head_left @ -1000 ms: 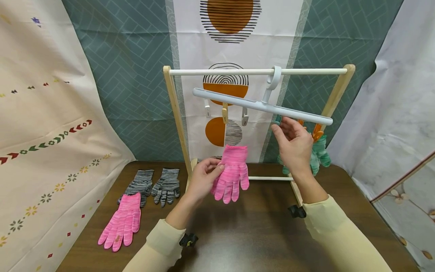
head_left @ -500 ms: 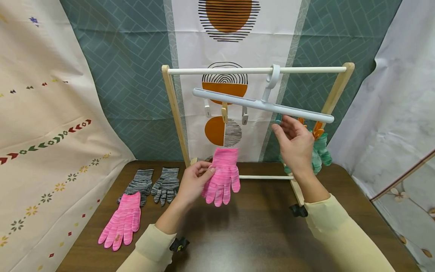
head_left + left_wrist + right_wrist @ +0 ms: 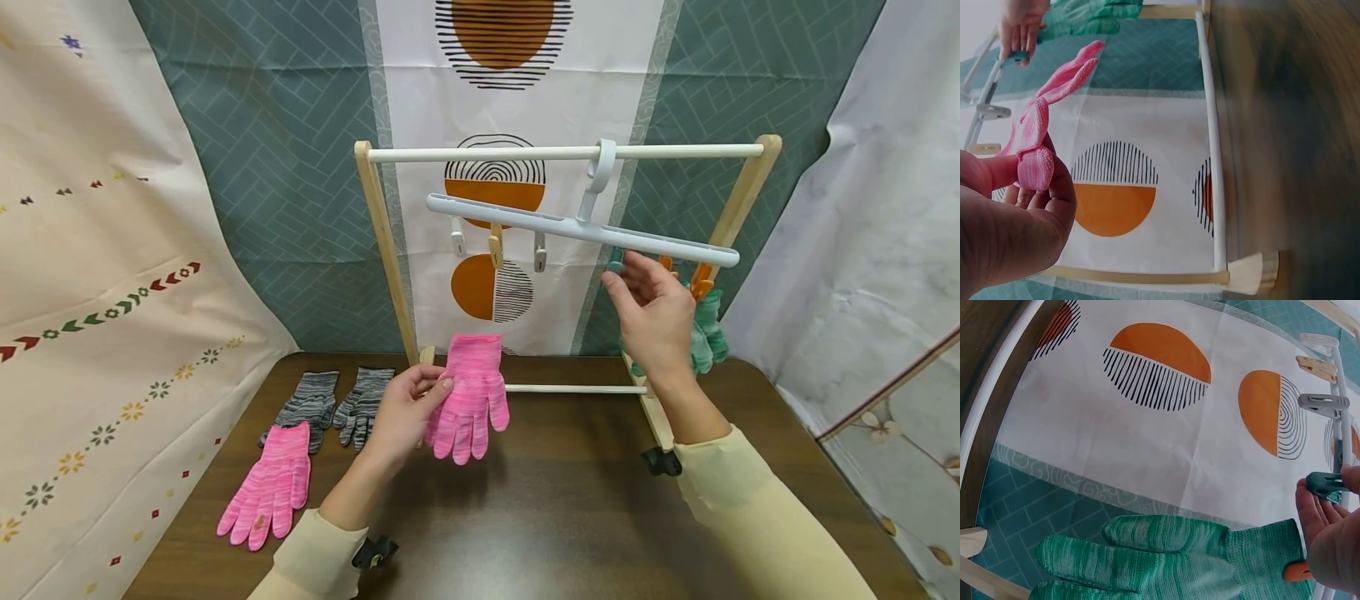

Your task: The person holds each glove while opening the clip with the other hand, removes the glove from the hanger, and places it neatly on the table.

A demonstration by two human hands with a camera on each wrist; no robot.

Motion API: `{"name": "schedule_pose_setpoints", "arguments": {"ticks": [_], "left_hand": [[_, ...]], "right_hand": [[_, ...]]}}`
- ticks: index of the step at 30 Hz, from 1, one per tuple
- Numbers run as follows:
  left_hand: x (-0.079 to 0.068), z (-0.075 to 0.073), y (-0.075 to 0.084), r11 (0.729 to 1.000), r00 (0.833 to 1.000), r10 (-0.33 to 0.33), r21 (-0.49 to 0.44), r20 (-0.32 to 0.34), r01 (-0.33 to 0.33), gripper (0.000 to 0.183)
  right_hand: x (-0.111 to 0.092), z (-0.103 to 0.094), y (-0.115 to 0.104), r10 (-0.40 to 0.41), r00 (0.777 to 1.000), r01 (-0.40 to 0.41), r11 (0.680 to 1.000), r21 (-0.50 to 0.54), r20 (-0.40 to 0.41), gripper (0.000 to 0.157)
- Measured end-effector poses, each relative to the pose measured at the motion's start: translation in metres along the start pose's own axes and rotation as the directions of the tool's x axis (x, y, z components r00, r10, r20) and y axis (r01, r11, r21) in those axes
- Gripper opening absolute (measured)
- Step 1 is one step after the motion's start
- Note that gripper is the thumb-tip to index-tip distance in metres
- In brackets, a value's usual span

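My left hand [image 3: 401, 417] pinches a pink knit glove [image 3: 471, 400] at its side edge, between thumb and fingers. The glove is upright, cuff up and fingers down, in front of the rack and apart from the hanger. My right hand [image 3: 658, 312] pinches a teal clothespin [image 3: 1325, 482] under the right half of a pale grey hanger [image 3: 525, 218]. The hanger hooks over the rack's white top rail and tilts down to the right. Green knit gloves [image 3: 1166, 562] hang from orange clothespins [image 3: 702, 282] at its right end, partly hidden behind my right hand in the head view.
White [image 3: 457, 237], beige [image 3: 496, 247] and grey [image 3: 540, 253] clothespins hang along the hanger's left half. A second pink glove [image 3: 270, 487] lies on the table at left, overlapping one of two grey striped gloves [image 3: 366, 400]. The wooden rack [image 3: 384, 250] stands at the back.
My left hand has carried the pink glove to the left and slightly down, away from the clothespins. My right hand stays at the teal clothespin, almost still.
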State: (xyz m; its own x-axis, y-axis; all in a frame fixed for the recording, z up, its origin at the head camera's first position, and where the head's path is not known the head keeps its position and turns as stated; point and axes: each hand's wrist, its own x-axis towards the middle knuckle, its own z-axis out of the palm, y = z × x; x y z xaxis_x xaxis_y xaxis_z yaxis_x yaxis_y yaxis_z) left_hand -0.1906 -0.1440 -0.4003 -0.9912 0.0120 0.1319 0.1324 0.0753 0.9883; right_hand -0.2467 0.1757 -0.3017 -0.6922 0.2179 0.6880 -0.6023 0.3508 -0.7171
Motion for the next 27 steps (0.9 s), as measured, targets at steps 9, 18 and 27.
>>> {"name": "schedule_pose_setpoints", "arguments": {"ticks": [9, 18, 27], "left_hand": [[-0.009, -0.018, -0.004, 1.000, 1.000, -0.006, 0.030, -0.026, 0.006, 0.024], [-0.019, -0.038, -0.010, 0.998, 0.998, -0.040, 0.049, -0.058, 0.043, 0.023], [-0.030, -0.060, -0.016, 0.991, 0.992, -0.092, 0.090, -0.084, 0.099, 0.027]], "right_hand": [[0.001, -0.001, 0.001, -0.002, 1.000, 0.002, 1.000, -0.016, 0.001, 0.039], [0.001, -0.001, 0.003, -0.009, 1.000, 0.009, 1.000, -0.005, 0.011, 0.039], [0.001, -0.001, 0.005, -0.014, 1.000, 0.014, 1.000, -0.020, 0.021, 0.040]]}}
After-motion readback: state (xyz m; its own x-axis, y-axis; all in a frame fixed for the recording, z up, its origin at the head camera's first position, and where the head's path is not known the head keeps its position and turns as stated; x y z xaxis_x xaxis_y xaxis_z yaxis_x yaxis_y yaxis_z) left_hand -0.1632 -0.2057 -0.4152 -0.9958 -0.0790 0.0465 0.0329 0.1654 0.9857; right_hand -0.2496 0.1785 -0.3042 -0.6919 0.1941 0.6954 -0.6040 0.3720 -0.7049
